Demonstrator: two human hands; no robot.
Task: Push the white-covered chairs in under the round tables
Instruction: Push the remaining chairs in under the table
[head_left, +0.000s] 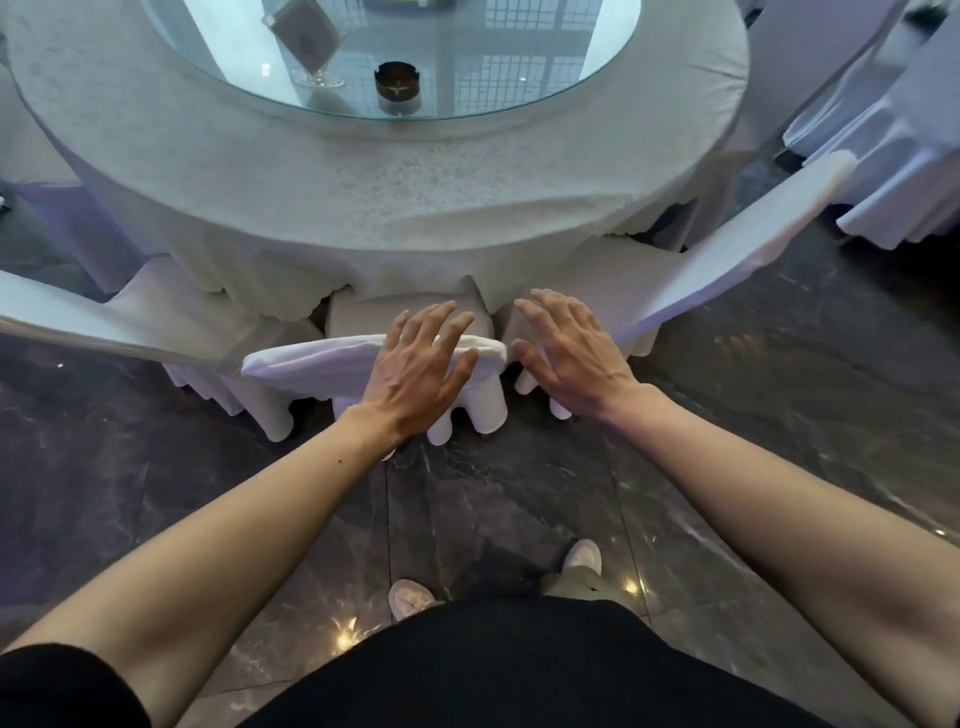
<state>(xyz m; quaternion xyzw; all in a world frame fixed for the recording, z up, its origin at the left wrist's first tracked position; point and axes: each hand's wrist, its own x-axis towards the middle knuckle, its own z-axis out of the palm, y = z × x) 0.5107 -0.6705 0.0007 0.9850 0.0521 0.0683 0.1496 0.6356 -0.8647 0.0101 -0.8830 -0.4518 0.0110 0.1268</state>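
Note:
A round table (363, 187) under a white cloth fills the upper view, with a glass turntable (467, 67) on top. Directly in front of me a white-covered chair (311, 364) stands with its seat tucked under the table's skirt. My left hand (421, 364) hovers over the right end of its backrest top, fingers spread, and I cannot tell if it touches. My right hand (571, 353) is open in the gap beside it, holding nothing. A second white-covered chair (737, 244) stands to the right, angled. A third one (104, 322) is on the left.
On the turntable stand a dark ashtray (397, 83) and a clear card holder (311, 47). More covered chairs (904, 156) crowd the upper right. The floor is dark polished marble (779, 415). My shoes (582, 558) are below.

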